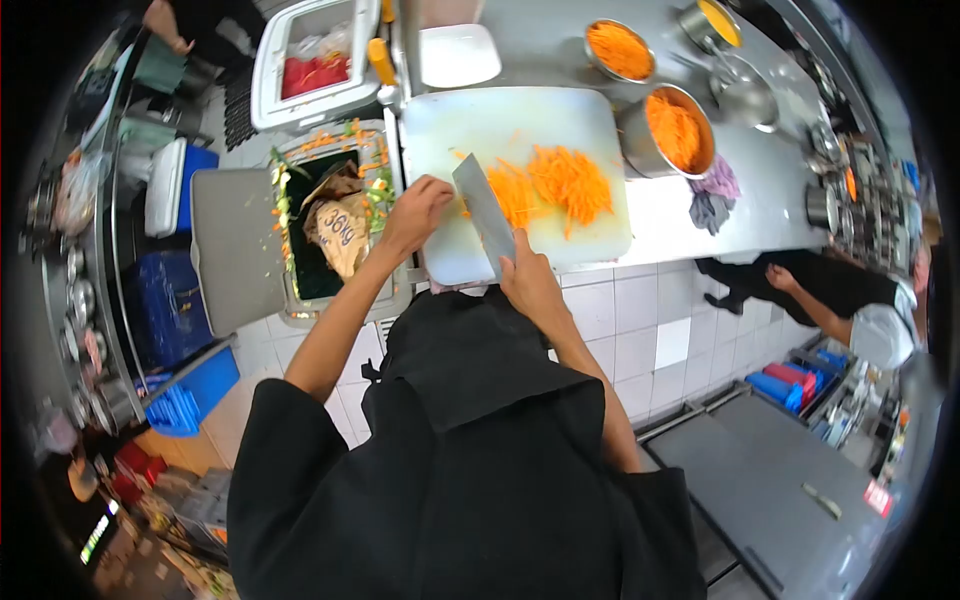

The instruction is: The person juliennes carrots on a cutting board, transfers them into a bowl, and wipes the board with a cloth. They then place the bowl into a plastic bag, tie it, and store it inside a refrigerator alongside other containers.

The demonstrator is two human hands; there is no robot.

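- Right hand [530, 283] at the near edge of the cutting board [560, 120]; fingers wrapped tight round the handle of a cleaver [485, 212]; broad blade lies slantwise over the board's near-left part, tip toward the board's middle
- Left hand [415, 212] on the board's left edge, just beside the blade; fingers bent down and close together; whether anything lies under them cannot be told
- Shredded carrot [560, 180] in a loose heap at the board's middle, just right of the blade; a few strands touch the blade's far side
- No whole carrot visible on the board
- Steel pot [678, 130] touching the board's right edge, heaped with the same shreds; a bowl [618, 50] beyond the board's far-right corner also full of them
- Judged: cutting well advanced; two vessels filled, a further heap cut and not yet moved off the board; how much uncut carrot remains cannot be told
- Waste bin [290, 300] left of the board, lid open, peelings on its rim and a brown sack [342, 235] inside
- Crumpled cloth [712, 195] right of the board, beside the pot
- A co-worker [850, 300] bends over, well right of the board, below the counter's edge
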